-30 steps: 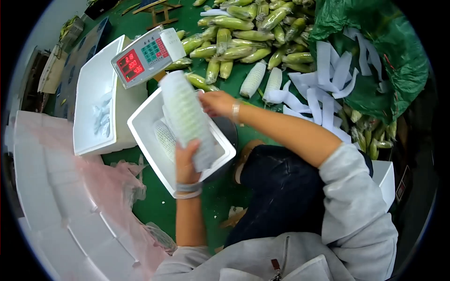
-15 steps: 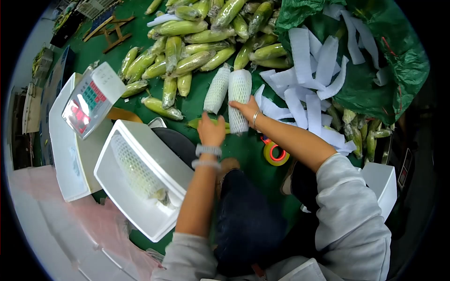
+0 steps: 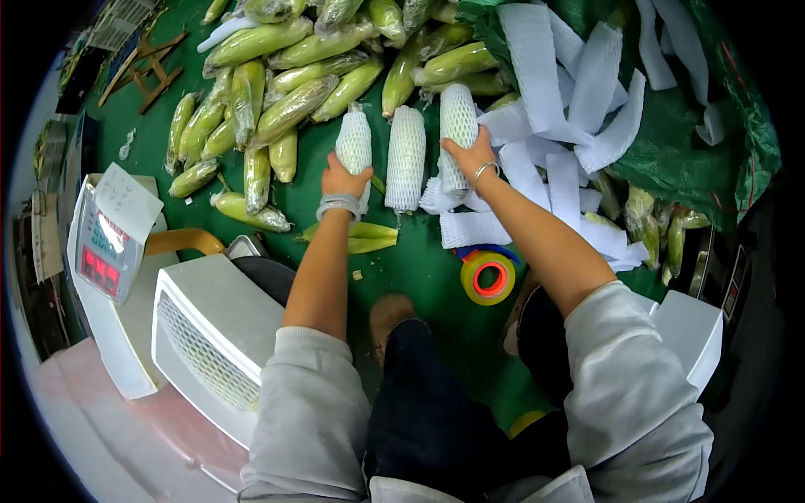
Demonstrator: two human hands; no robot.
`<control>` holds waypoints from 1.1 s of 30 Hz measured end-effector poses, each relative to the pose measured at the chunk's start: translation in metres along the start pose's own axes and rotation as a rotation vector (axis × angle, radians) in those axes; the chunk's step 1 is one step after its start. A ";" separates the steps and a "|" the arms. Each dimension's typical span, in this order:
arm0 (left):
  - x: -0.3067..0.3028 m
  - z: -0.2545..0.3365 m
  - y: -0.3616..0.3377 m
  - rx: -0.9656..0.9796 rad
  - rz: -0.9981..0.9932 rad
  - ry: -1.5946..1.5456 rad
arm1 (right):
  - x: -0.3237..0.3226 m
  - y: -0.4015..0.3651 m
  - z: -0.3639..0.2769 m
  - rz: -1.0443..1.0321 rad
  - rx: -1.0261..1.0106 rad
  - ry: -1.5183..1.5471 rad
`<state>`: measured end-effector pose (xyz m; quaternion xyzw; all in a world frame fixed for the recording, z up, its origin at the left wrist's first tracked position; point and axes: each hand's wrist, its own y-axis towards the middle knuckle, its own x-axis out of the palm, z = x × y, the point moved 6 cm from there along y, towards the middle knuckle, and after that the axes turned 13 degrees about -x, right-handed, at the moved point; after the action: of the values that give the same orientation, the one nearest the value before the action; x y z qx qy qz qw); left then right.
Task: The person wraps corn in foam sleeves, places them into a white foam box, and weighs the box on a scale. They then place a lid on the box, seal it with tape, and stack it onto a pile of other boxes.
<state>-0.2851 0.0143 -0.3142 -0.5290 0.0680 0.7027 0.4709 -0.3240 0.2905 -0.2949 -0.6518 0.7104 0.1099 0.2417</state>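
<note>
Three ears of corn in white foam-net sleeves lie side by side on the green floor. My left hand point(image 3: 342, 178) is closed round the lower part of the left sleeved ear of corn point(image 3: 354, 138). On the right, my right hand point(image 3: 472, 156) grips another sleeved ear of corn point(image 3: 457, 113) from its right side, thumb across it. Between them the middle sleeved ear of corn point(image 3: 406, 159) is untouched. A green husk leaf point(image 3: 360, 238) lies just below my left hand.
Film-wrapped corn point(image 3: 285, 109) is heaped ahead. White foam sleeves point(image 3: 528, 176) spill from a green sack point(image 3: 742, 151) at right. A tape roll point(image 3: 487, 277) lies near my feet. At left stand a scale display point(image 3: 109, 243) and a white foam box point(image 3: 226, 310) holding a sleeved ear.
My left hand has moved forward onto the left sleeved ear. My right hand is now on an ear farther right, and three sleeved ears show instead of two. The view has shifted.
</note>
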 end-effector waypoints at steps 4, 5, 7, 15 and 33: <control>-0.007 0.068 -0.064 0.630 0.629 0.147 | -0.003 -0.005 0.011 -0.042 -0.039 -0.145; 0.011 0.075 -0.065 0.519 0.364 0.065 | -0.001 -0.005 0.015 -0.032 -0.031 -0.178; 0.036 0.082 -0.076 0.311 0.193 0.047 | 0.005 -0.006 0.018 -0.050 -0.019 -0.141; 0.061 0.043 -0.032 0.102 -0.298 -0.617 | 0.017 -0.001 0.023 -0.124 0.069 0.372; 0.024 0.054 -0.053 0.185 -0.178 -0.602 | 0.040 -0.023 -0.018 -0.410 0.338 0.951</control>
<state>-0.2825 0.0896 -0.2888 -0.2565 -0.0572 0.7744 0.5755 -0.3060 0.2442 -0.2954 -0.7069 0.6074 -0.3622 0.0115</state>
